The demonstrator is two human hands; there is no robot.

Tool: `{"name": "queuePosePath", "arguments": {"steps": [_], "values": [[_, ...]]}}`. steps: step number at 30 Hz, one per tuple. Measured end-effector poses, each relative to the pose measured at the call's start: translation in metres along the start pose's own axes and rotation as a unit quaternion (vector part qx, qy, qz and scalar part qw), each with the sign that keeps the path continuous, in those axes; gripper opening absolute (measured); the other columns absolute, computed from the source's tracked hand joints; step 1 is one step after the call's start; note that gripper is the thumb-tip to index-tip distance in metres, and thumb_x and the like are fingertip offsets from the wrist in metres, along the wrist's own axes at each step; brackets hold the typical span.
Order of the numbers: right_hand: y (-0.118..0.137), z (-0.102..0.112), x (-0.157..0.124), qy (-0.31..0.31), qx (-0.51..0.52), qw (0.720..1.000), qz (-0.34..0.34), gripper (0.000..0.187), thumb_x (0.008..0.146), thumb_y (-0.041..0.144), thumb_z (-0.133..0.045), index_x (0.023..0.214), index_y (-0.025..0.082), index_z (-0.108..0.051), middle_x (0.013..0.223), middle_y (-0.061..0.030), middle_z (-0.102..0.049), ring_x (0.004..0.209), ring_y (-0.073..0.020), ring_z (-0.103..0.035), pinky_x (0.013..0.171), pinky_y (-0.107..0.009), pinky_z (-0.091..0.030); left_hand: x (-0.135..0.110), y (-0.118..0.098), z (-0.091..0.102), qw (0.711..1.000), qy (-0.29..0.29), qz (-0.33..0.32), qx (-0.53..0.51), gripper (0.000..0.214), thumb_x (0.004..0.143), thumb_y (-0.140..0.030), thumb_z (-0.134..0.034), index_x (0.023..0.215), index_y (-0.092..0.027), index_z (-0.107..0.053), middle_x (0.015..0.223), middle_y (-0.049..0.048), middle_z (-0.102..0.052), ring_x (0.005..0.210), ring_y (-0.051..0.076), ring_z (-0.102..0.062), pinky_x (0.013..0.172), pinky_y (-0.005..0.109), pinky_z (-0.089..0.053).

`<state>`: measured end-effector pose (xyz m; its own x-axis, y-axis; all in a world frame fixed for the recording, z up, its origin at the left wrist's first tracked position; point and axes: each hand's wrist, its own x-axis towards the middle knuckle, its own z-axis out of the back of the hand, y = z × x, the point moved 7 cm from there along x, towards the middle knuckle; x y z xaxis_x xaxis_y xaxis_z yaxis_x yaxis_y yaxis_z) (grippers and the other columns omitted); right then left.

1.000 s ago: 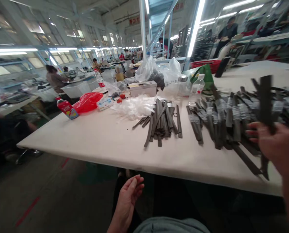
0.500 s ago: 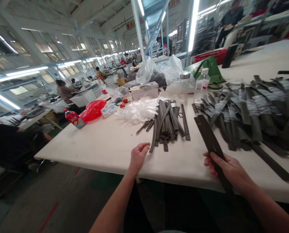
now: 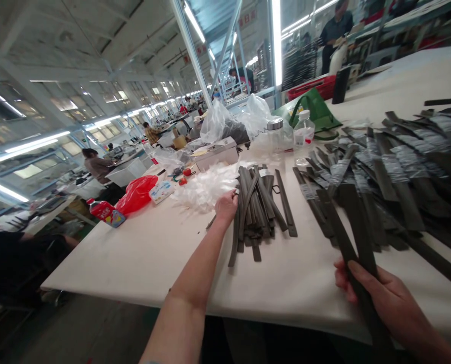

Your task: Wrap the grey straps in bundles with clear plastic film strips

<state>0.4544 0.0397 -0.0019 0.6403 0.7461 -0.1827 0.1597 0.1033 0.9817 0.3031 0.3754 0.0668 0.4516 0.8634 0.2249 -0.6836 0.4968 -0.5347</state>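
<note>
Right hand (image 3: 385, 303) gripping dark strips (image 3: 356, 237), lower parts hidden behind fingers (image 3: 341, 280)

Factory hall (image 3: 58, 40), fluor. lights (image 3: 32, 143), windows (image 3: 68, 103)

The loose strips (image 3: 258, 202) are dark grey-brown, and the bundled strips (image 3: 394, 168) have silver-white bands; the surface (image 3: 115, 268) is cream white, the plastic bag (image 3: 136, 194) bright red, the tote bag (image 3: 314, 108) green

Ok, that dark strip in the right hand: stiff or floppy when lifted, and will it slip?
Probably fairly stiff: the strip stands straight above the right hand without drooping. Likely light, held loosely in one hand. Its matte surface suggests little slipping.
</note>
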Motion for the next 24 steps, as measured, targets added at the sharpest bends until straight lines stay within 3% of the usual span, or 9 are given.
{"name": "queuePosePath", "arguments": {"steps": [3, 6, 8, 11, 14, 18, 20, 24], "values": [[-0.003, 0.001, 0.001, -0.007, -0.008, 1.000, -0.009, 0.048, 0.069, 0.067, -0.063, 0.077, 0.020, -0.068, 0.058, -0.0064, -0.062, 0.045, -0.0192, -0.053, 0.045, -0.032, -0.048, 0.022, -0.005, -0.013, 0.998, 0.024, 0.017, 0.052, 0.035, 0.084, -0.023, -0.055, 0.118, -0.021, -0.064, 0.104, 0.0136, -0.071, 0.102, 0.027, -0.061, 0.091, 0.037, -0.040], [-0.003, 0.003, 0.000, -0.014, -0.007, 1.000, -0.016, 0.049, 0.068, 0.068, -0.063, 0.075, 0.020, -0.067, 0.058, -0.0066, -0.062, 0.045, -0.0189, -0.053, 0.046, -0.032, -0.048, 0.033, -0.006, -0.017, 0.996, 0.042, 0.027, 0.078, 0.023, 0.082, -0.022, -0.057, 0.098, -0.019, -0.072, 0.103, 0.0151, -0.071, 0.101, 0.028, -0.062, 0.089, 0.037, -0.040], [-0.002, 0.002, 0.000, -0.014, -0.001, 1.000, -0.016, 0.050, 0.067, 0.068, -0.063, 0.076, 0.019, -0.067, 0.057, -0.0065, -0.062, 0.044, -0.0179, -0.053, 0.046, -0.031, -0.048, 0.032, -0.007, -0.013, 0.996, 0.042, 0.024, 0.081, 0.019, 0.082, -0.024, -0.057, 0.090, -0.019, -0.074, 0.101, 0.0144, -0.072, 0.099, 0.028, -0.062, 0.086, 0.036, -0.041], [0.002, 0.000, -0.002, -0.010, 0.013, 1.000, -0.011, 0.051, 0.067, 0.069, -0.064, 0.077, 0.018, -0.067, 0.057, -0.0064, -0.062, 0.046, -0.0173, -0.053, 0.046, -0.029, -0.047, 0.014, -0.014, 0.000, 0.997, 0.028, 0.005, 0.065, 0.020, 0.084, -0.029, -0.057, 0.093, -0.022, -0.074, 0.098, 0.0103, -0.073, 0.094, 0.025, -0.064, 0.082, 0.033, -0.043], [0.007, -0.003, -0.002, 0.001, 0.025, 1.000, -0.012, 0.055, 0.065, 0.071, -0.065, 0.077, 0.018, -0.067, 0.058, -0.0063, -0.062, 0.046, -0.0167, -0.053, 0.046, -0.029, -0.047, -0.026, -0.025, 0.015, 0.999, 0.008, -0.031, 0.019, 0.025, 0.088, -0.033, -0.052, 0.102, -0.025, -0.072, 0.097, 0.0051, -0.073, 0.088, 0.020, -0.064, 0.081, 0.028, -0.045], [0.014, -0.009, -0.001, 0.041, 0.048, 0.998, -0.014, 0.052, 0.067, 0.065, -0.068, 0.082, 0.016, -0.065, 0.064, -0.0055, -0.064, 0.047, -0.0141, -0.054, 0.047, -0.026, -0.047, -0.107, -0.042, 0.034, 0.976, -0.015, -0.116, -0.182, 0.024, 0.085, -0.037, -0.056, 0.096, -0.024, -0.073, 0.095, 0.0062, -0.072, 0.087, 0.020, -0.064, 0.084, 0.030, -0.046], [0.016, -0.012, 0.000, 0.058, 0.051, 0.997, -0.014, 0.048, 0.071, 0.061, -0.067, 0.084, 0.016, -0.064, 0.064, -0.0034, -0.063, 0.047, -0.0112, -0.053, 0.046, -0.022, -0.044, -0.147, -0.041, 0.035, 0.959, -0.007, -0.098, -0.265, 0.025, 0.084, -0.040, -0.058, 0.094, -0.022, -0.074, 0.091, 0.0075, -0.072, 0.087, 0.021, -0.064, 0.085, 0.031, -0.047], [0.011, -0.038, -0.003, 0.114, 0.031, 0.993, -0.019, 0.042, 0.076, 0.056, -0.064, 0.082, 0.015, -0.061, 0.061, 0.0005, -0.061, 0.038, -0.0049, -0.041, 0.036, -0.017, -0.032, -0.207, -0.027, 0.025, 0.924, 0.002, 0.017, -0.382, 0.036, 0.086, -0.048, -0.053, 0.090, -0.018, -0.073, 0.080, 0.0081, -0.072, 0.077, 0.022, -0.067, 0.078, 0.034, -0.050]]}}
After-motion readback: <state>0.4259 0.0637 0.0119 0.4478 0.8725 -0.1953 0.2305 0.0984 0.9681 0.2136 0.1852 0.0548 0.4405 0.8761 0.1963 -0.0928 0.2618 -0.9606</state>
